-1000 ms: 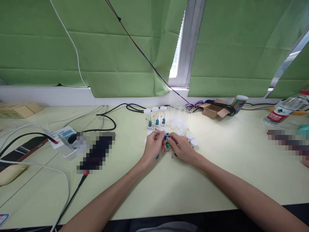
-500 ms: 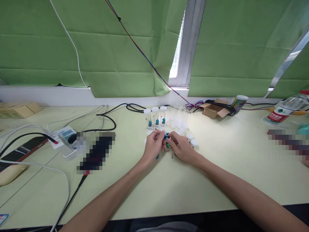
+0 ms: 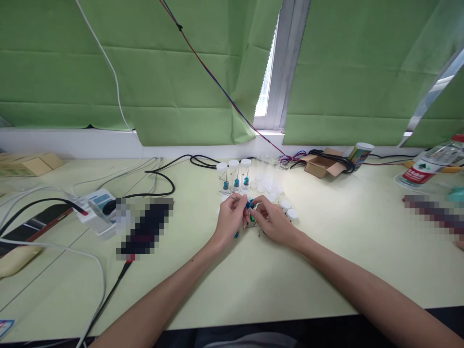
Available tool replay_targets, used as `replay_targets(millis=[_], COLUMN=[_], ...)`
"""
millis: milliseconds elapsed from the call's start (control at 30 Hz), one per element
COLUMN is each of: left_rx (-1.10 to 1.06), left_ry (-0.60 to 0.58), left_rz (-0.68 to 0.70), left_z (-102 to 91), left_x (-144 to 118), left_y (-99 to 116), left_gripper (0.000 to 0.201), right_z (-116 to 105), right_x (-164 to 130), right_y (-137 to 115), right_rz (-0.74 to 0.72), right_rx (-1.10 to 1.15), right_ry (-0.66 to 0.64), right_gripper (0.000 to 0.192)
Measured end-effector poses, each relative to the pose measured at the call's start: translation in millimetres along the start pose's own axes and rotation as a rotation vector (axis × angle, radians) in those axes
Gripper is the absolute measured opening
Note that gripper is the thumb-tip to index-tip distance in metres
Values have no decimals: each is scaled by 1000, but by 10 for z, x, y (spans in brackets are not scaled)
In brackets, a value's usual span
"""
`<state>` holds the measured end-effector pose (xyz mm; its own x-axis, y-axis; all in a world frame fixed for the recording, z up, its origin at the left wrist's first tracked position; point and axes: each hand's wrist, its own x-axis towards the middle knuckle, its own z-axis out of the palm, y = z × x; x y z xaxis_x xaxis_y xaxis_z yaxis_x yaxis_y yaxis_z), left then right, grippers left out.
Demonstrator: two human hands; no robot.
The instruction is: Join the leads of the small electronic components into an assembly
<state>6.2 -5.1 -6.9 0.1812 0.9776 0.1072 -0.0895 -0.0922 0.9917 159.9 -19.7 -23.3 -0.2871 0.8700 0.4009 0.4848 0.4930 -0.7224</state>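
My left hand (image 3: 233, 211) pinches a small blue part (image 3: 249, 205) between thumb and fingers. My right hand (image 3: 270, 217) closes on the same part from the right, fingertips almost meeting the left ones; fingers hide much of it. Below the fingertips shows a green piece (image 3: 253, 217), partly covered. Another blue piece (image 3: 236, 235) lies beside my left wrist. Just beyond my hands stand three clear vials with white caps (image 3: 234, 164), each holding a blue part with thin wires. To their right are several clear tubes (image 3: 268, 176). White caps (image 3: 292, 214) sit right of my right hand.
At left are a power strip (image 3: 96, 210), a blurred dark device (image 3: 147, 227) and loose cables. Toward the back right stand an open cardboard box (image 3: 322, 164), a can (image 3: 360, 154) and a large bottle (image 3: 422, 169). Another blurred object (image 3: 435, 212) lies at far right.
Very little differs. My right fingertips have shifted slightly around the blue part, and a bit more of it shows. The camera view has moved marginally.
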Motion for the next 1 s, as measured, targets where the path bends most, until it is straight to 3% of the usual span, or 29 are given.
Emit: replay_targets(millis=[267,600,800,1000], left_rx=[-8,-3,0,-2], left_ry=[-7,-5,-8,1], left_rz=[4,-1,-1,3], left_z=[11,9,14,9], left_x=[2,-3,-3,4], left_y=[6,14,4,5], left_gripper=[32,31,31,32], right_z=[-22,-16,-25,-6], right_x=[11,1,18,4], right_y=[-34,-22,-36,-10], right_rz=[1,-6,-4,1], right_rx=[-31,-8,-36,5], right_ry=[-4,-12,-22,-10], right_gripper=[22,13,29,16])
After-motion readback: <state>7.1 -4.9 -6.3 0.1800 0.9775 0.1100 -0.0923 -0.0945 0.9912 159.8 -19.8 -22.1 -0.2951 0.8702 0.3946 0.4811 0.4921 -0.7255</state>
